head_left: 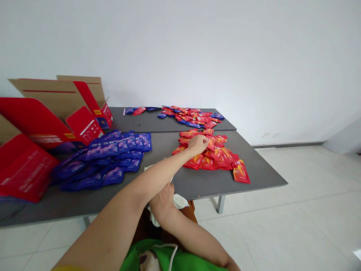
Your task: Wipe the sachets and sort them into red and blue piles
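Note:
My left arm stretches across the table, over my right arm. At its end my left hand (198,144) is closed, fingers pinched together above a heap of red sachets (221,157). Whether a sachet is between those fingertips I cannot tell. Close to my body, at the table's front edge, my right hand (163,197) is closed on a white, limp bag-like thing (180,202). My left forearm hides part of this white thing and of my right hand. One red sachet (241,172) lies at the heap's right end.
A large pile of blue sachets (113,158) covers the left of the dark table (262,177). Beyond it stand open red cardboard boxes (36,124). Mixed red and blue sachets (194,116) lie along the back, near the white wall (180,56).

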Demonstrator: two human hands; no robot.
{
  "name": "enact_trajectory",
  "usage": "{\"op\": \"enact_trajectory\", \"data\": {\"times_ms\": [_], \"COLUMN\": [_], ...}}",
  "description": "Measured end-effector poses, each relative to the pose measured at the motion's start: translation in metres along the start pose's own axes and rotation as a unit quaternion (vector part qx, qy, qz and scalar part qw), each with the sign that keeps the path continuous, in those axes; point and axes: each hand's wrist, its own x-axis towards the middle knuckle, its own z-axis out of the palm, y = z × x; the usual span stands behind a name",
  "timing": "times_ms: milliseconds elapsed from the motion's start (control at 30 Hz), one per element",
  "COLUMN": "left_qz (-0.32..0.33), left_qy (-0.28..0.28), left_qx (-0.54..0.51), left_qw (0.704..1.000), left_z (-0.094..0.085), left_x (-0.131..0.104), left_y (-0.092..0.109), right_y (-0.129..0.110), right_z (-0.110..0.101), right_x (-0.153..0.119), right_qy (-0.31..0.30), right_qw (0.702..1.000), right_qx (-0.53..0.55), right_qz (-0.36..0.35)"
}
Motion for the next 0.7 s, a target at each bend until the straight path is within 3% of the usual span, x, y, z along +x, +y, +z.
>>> {"op": "enact_trajectory", "data": {"times_ms": [100,267,400,533,700], "left_qz": [0.087,0.118,0.145,0.157,0.028], "left_qy": [0.004,0.002,-0.054,-0.063,0.003], "left_qx": [0.128,0.186,0.232,0.268,0.305], "left_qw": [0.988,0.975,0.96,0.948,0.952], "left_z": [-0.006,-0.017,-0.033,-0.074,-0.151], "left_x": [-0.006,-0.006,0.001,0.023,0.061], "left_y": [0.004,0.0,-0.013,-0.038,-0.102], "right_y": [-0.001,-0.001,-0.003,0.0,0.02], "right_z": [-0.001,-0.001,-0.005,-0.012,-0.02], "right_x": [-0.001,-0.003,-0.008,-0.006,0.01], "right_qy": [0.02,0.034,0.041,0.041,0.045], "right_qw": [1.0,0.999,0.998,0.998,0.998], "right_qx": [0.006,-0.003,-0.042,-0.046,-0.042], "right_qz": [0.01,0.015,0.016,0.018,0.022]}}
